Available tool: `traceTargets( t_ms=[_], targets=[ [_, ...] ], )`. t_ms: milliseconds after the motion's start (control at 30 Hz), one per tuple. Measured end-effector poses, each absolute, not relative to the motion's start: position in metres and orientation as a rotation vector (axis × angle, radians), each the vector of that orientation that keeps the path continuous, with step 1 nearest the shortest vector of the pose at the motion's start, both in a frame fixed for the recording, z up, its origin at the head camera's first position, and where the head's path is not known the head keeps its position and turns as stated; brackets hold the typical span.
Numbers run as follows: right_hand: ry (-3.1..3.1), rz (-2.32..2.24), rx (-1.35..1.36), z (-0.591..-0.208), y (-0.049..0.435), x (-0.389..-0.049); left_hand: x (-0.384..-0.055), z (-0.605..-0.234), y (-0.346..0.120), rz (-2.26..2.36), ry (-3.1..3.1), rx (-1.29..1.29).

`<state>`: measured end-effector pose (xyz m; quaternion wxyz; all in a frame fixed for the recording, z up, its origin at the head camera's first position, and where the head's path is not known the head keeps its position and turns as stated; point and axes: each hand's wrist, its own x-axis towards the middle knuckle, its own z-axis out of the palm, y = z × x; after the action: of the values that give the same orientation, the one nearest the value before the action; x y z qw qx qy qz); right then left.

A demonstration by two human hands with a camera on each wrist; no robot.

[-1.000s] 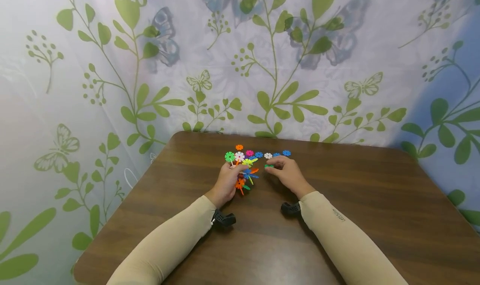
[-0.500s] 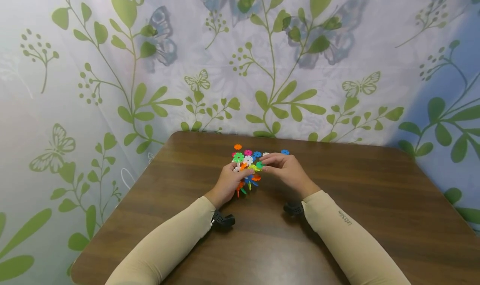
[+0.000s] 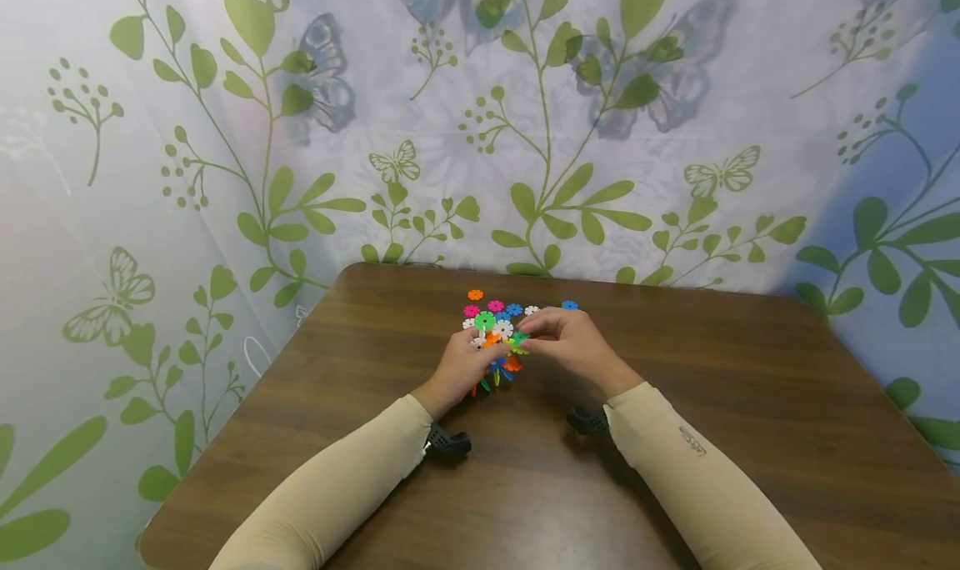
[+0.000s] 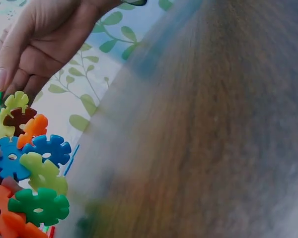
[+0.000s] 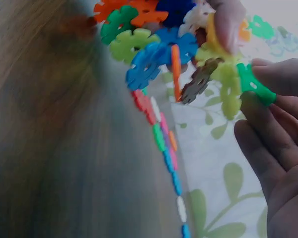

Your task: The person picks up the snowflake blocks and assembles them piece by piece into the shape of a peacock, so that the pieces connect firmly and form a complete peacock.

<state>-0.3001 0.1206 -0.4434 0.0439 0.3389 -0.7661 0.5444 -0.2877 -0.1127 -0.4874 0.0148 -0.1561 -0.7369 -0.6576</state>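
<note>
My left hand (image 3: 459,366) grips a cluster of interlocking plastic flower discs (image 4: 43,173) in orange, blue, green, yellow-green, brown and white. Part of the cluster is hidden behind the fingers. From the right, my right hand (image 3: 576,347) pinches a single green flower disc (image 5: 254,87) between thumb and fingertips. In the right wrist view that disc's edge meets a yellow-green disc (image 5: 230,91) on the cluster's near side. The left thumb (image 5: 228,25) presses on the cluster close by.
Several loose discs lie on the brown table (image 3: 712,437) behind the hands, among them an orange disc (image 3: 476,295), a pink disc (image 3: 496,306) and a blue disc (image 3: 570,305). A leaf-patterned curtain (image 3: 480,212) hangs behind the table's far edge.
My right hand has brought the green disc leftward and up against the cluster. The left hand has turned the cluster and shifted it slightly to the right.
</note>
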Motion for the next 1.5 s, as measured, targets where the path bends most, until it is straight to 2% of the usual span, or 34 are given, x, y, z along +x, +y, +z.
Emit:
traceTargets(
  t_ms=[233, 600, 967, 1267, 1500],
  targets=[
    [-2.354, 1.711, 1.024, -0.441, 0.114, -0.297, -0.285, -0.487, -0.113, -2.015, -2.253, -0.532],
    [-2.382, 1.689, 0.89, -0.439, 0.114, -0.296, -0.287, -0.479, -0.107, -2.268, -2.122, -0.397],
    [-2.493, 1.554, 0.459, -0.464, 0.166, -0.327, -0.297, -0.484, -0.112, -2.532, -1.879, -0.224],
    [-2.804, 1.103, 0.598, -0.484, 0.195, -0.355, -0.294, -0.48, -0.111, -2.545, -1.913, -0.167],
    [-2.914, 0.934, 0.615, -0.489, 0.202, -0.369, -0.294, -0.483, -0.107, -2.584, -1.917, -0.13]
  ],
)
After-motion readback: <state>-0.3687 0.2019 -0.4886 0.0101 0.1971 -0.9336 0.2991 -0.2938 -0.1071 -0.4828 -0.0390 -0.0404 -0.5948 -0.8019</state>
